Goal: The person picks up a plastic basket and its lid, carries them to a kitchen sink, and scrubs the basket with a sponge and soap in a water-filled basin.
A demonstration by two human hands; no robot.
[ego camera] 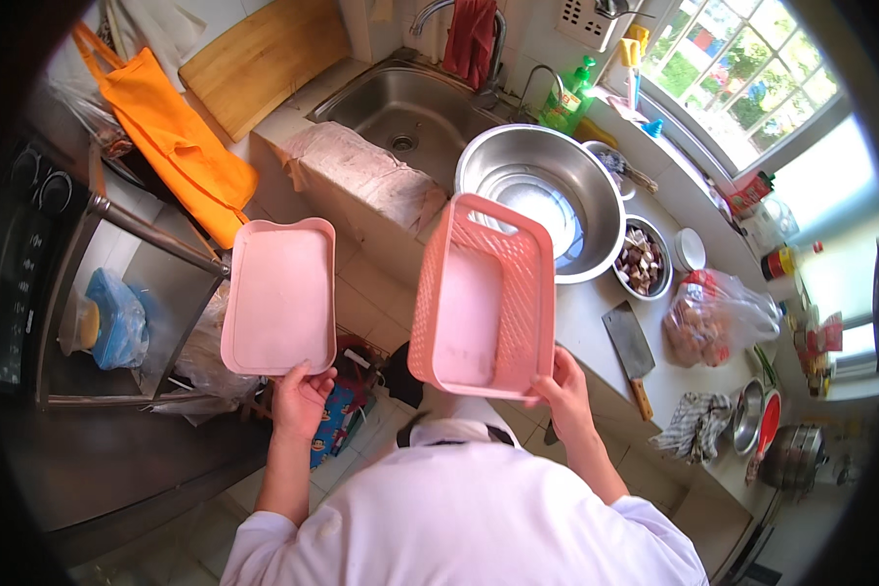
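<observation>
My left hand (302, 399) grips the lower edge of a shallow pink plastic tray or lid (282, 297), its flat face turned up to me. With my right hand (565, 388) I hold a pink perforated plastic basket (538, 322) by its lower right corner; nothing is seen inside it. The two pieces are apart, both in the air in front of my body. Just beyond the basket stands a large stainless steel basin (590, 176) with some clear water in it, and the basket's top edge overlaps it in view.
A steel sink (381, 88) lies ahead, a cloth-covered ledge (359, 165) before it. On the right counter are a bowl of chopped pieces (641, 260), a cleaver (630, 344) and a filled plastic bag (710, 315). An orange apron (168, 139) hangs at left above a metal rack.
</observation>
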